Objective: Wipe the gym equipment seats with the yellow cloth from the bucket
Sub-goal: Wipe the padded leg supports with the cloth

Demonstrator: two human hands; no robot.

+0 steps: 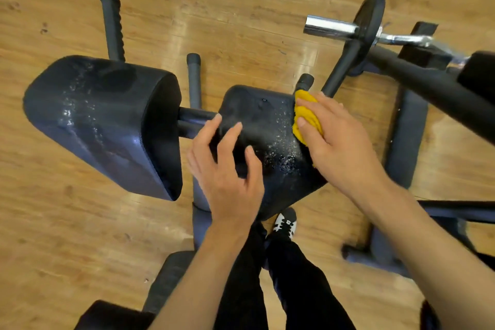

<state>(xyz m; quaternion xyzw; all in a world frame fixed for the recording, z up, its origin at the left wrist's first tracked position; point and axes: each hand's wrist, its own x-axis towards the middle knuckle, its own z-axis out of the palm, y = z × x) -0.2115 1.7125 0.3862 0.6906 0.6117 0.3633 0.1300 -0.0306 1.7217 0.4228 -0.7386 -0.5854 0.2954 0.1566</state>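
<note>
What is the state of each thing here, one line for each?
Seat: wet with droplets on its right part.
Yellow cloth: bunched, pressed on the seat's right edge.
Large pad: droplets across its top.
Right hand: grips the cloth.
Left hand: fingers spread, over the seat's left side.
Weight plate: loaded on the chrome bar.

Single head-worn wide-angle view, looking steeply down from above the person's own arms, close over a black padded seat (267,136), wooden floor (80,222) filling the edges
</note>
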